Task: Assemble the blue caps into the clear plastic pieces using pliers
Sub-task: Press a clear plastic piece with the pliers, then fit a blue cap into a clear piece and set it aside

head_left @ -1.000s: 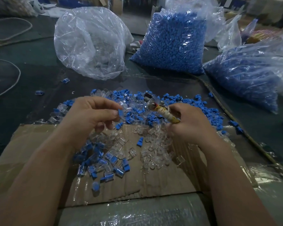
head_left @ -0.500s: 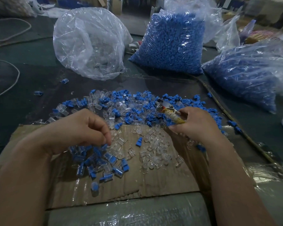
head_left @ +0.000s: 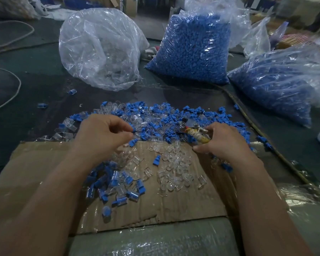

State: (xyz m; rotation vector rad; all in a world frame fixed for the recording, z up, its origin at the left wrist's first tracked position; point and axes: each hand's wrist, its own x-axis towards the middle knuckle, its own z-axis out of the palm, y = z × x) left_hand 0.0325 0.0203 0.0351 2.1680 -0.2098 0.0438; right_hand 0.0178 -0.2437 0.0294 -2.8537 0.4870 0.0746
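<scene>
The blue caps (head_left: 166,109) lie loose in a wide band across the far edge of the cardboard (head_left: 164,209), mixed with clear pieces. More clear plastic pieces (head_left: 175,169) are scattered on the cardboard just below them. The left grip (head_left: 103,134), a bare hand with curled fingers, has its thumb and forefinger narrowed at the near edge of that band, right at a cap. I cannot tell whether a cap is already pinched. The right grip (head_left: 224,143) is wrapped round the yellow-bound handles of the pliers (head_left: 196,133), whose head points left over the pile. Whether anything sits in their jaws is too small to see.

A heap of joined pieces (head_left: 118,187), blue in clear, lies under the left forearm, so the work looks well under way. The step in hand seems to be fetching the next cap. The next move would call for a firm pinch on one cap, seating it in a clear piece and bringing both to the pliers for the squeeze.

Farther back on the dark desk (head_left: 37,84) stand a clear bag (head_left: 100,48) and two bags of blue parts (head_left: 192,50).
</scene>
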